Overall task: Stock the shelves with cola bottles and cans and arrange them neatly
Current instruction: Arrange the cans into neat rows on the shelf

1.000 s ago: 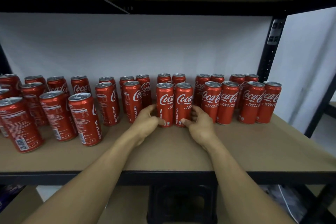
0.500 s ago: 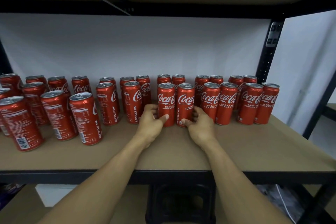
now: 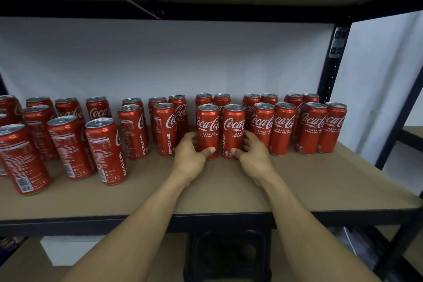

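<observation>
While the left can (image 3: 207,130) and right can (image 3: 233,131) stand upright and touching near the middle of the shelf (image 3: 229,190), the left hand (image 3: 190,158) wraps the former low down, thumb across its front at 6 o'clock and fingers round its side at 9 o'clock. The right hand (image 3: 254,157) mirrors this on the latter, fingers at 3 o'clock. Each can looks sealed and full, so it is probably heavy for its size and stiff under a light squeeze, yet tall, slim and smooth, and so likely to tip or slip if pushed high. A low grip near the base, as here, suits sliding or turning it. Neat pairs (image 3: 285,129) with logos forward stand toward 3 o'clock; loose cans (image 3: 105,151) toward 9 o'clock show labels turned aside.
</observation>
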The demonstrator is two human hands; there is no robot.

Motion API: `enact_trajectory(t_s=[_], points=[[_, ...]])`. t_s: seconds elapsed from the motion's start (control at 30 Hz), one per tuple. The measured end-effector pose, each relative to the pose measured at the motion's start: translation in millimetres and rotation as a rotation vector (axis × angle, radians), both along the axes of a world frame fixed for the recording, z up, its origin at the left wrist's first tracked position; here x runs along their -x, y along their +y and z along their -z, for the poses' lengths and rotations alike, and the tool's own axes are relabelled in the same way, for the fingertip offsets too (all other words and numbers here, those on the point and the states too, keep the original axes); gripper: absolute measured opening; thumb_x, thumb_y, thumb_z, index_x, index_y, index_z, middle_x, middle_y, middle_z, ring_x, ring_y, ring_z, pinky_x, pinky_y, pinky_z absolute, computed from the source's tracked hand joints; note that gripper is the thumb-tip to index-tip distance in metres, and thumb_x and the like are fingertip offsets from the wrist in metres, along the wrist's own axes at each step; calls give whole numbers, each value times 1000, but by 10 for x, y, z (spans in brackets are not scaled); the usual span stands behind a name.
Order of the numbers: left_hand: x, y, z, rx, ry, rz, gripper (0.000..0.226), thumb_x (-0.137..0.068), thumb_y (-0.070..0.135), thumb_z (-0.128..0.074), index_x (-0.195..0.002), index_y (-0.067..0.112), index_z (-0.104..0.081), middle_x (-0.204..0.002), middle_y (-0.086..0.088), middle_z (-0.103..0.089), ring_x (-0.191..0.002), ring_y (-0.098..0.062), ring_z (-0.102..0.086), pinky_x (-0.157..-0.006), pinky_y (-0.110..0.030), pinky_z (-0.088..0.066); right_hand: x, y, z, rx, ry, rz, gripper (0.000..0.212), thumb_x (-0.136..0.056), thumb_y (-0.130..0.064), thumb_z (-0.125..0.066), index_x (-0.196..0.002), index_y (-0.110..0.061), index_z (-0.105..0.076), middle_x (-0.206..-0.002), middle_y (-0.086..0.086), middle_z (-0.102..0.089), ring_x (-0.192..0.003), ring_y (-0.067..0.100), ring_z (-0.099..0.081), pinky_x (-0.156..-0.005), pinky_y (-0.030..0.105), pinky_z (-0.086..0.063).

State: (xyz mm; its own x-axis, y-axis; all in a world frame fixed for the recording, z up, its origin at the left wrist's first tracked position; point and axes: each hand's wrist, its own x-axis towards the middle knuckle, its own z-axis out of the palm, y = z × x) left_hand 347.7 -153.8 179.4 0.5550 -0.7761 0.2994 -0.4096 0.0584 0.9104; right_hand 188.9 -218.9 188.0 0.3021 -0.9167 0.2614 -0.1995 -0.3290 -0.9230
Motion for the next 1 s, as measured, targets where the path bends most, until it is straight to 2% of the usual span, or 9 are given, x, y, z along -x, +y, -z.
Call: enact_trajectory(t_s=[0.23, 0.47, 0.67, 0.77, 1.0], points=[[14, 7, 11, 10, 21, 45, 64, -88, 16, -76, -144, 15, -45, -136, -2, -59, -123, -16, -56, -103, -31, -44, -55, -32, -38, 15, 76, 11, 65, -90, -2, -71, -148, -16, -44, -140, 5, -59, -129, 21, -57, -110, 39, -46], [-17, -7, 54, 22, 28, 28, 62, -88, 15, -76, -143, 17, -45, -132, -1, -60, -123, -17, -57, -108, -40, -46, -205, 29, 4, 131, 132, 148, 61, -85, -12, -79, -138, -13, -50, -132, 6, -64, -123, 23, -60, -103, 32, -45], [-28, -21, 76, 32, 19, 18, 62, -87, 16, -77, -141, 17, -47, -130, 0, -61, -121, -16, -58, -107, -40, -47, -201, 55, 37, 196, 130, 227, 67, -73, -23, -90, -128, -15, -52, -126, 5, -65, -117, 21, -62, -98, 33, -51], [-32, -22, 84, 29, 17, 18, 61, -88, 16, -76, -141, 19, -46, -131, 0, -61, -122, -16, -57, -108, -42, -46, -171, 54, 41, 174, 86, 199, 70, -74, -21, -90, -133, -15, -52, -128, 5, -64, -118, 20, -61, -96, 29, -48], [-24, -32, 94, 28, -18, -4, 60, -88, 16, -76, -141, 18, -47, -132, 0, -61, -121, -15, -57, -108, -39, -46, -127, 63, 45, 118, 45, 113, 70, -83, -9, -81, -144, -15, -47, -137, 3, -61, -127, 18, -58, -104, 31, -46]])
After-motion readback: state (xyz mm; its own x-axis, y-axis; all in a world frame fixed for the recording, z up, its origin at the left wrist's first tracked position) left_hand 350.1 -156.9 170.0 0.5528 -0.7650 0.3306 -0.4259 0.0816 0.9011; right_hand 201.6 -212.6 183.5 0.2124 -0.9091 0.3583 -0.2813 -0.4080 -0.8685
